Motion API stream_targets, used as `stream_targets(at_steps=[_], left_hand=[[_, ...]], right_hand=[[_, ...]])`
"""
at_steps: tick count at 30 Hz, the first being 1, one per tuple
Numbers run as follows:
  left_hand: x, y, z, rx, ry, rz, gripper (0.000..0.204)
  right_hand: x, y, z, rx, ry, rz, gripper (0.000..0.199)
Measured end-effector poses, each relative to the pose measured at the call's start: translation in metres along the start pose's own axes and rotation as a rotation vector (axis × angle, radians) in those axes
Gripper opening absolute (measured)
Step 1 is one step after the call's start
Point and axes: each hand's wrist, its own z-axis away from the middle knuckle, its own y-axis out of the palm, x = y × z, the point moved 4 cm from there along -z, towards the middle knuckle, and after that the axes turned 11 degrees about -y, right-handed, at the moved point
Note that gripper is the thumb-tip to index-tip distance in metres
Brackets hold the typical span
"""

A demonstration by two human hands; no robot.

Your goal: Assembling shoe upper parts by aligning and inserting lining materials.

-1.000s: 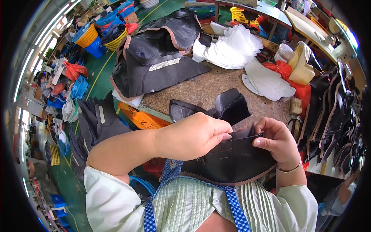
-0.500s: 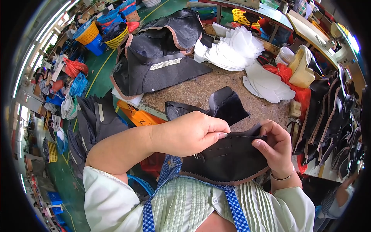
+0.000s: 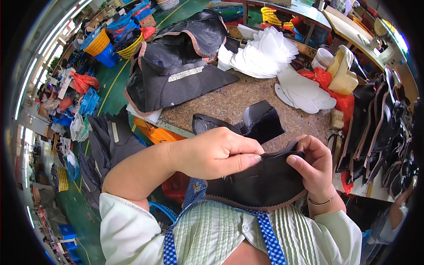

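Both my hands hold a black boot upper piece (image 3: 260, 185) in front of my chest, its lower edge trimmed in brown with small teeth. My left hand (image 3: 221, 154) pinches the top edge near its middle, thumb stretched along it. At the right end, my right hand (image 3: 314, 165) grips the same edge between thumb and bent fingers, where the edge looks folded over. Just beyond my hands, a black piece with a fuzzy face (image 3: 264, 123) lies on the worktable (image 3: 216, 108); whether it joins the held piece I cannot tell.
Large black uppers (image 3: 181, 86) are heaped at the table's far left. White thin shaped sheets (image 3: 265, 55) fan out beyond, near a red plastic bag (image 3: 344, 106) and a white tub (image 3: 323, 58). Trimmed black pieces (image 3: 371, 128) hang at the right; dark cut pieces (image 3: 112, 141) stack at the left.
The top edge of the boot upper piece has turned over slightly between my hands. My left thumb now lies straighter along it. The view has shifted a little.
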Motion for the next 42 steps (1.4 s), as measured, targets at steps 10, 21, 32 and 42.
stream_targets(at_steps=[10,21,32,42], left_hand=[[-0.004,0.013,-0.008,-0.282,0.194,-0.067,0.01],[-0.006,0.019,-0.008,-0.385,0.231,-0.036,0.012],[-0.015,0.014,-0.008,-0.413,0.231,-0.284,0.014],[0.004,-0.036,-0.006,-0.065,-0.093,-0.687,0.042]], right_hand=[[0.003,0.002,0.005,-0.079,0.012,-0.105,0.026],[0.007,-0.011,-0.002,0.006,0.043,-0.056,0.037],[0.027,-0.006,-0.051,0.761,-0.11,0.404,0.02],[0.03,-0.005,-0.071,0.772,-0.157,0.413,0.016]])
